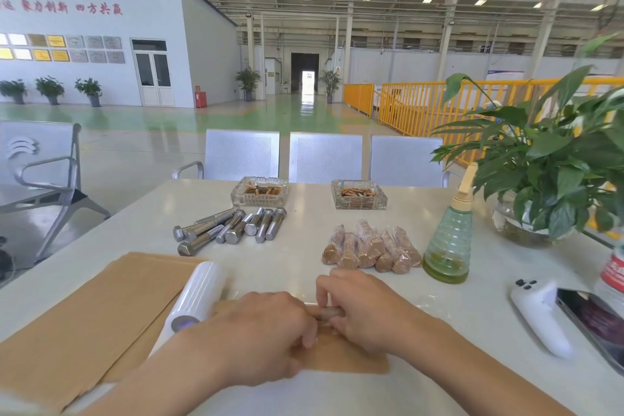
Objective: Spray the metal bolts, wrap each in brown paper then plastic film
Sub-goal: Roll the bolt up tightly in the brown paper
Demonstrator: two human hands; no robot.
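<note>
Bolt lies between both hands, left hand and right hand grip curled round it.

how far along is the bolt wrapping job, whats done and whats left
Done: a cluster of wrapped bolts in paper and film lies beside the spray bottle. In hand: the left hand and right hand roll one bolt on a brown paper sheet. Left: the pile of bare bolts, and film from the roll for this one.
</note>
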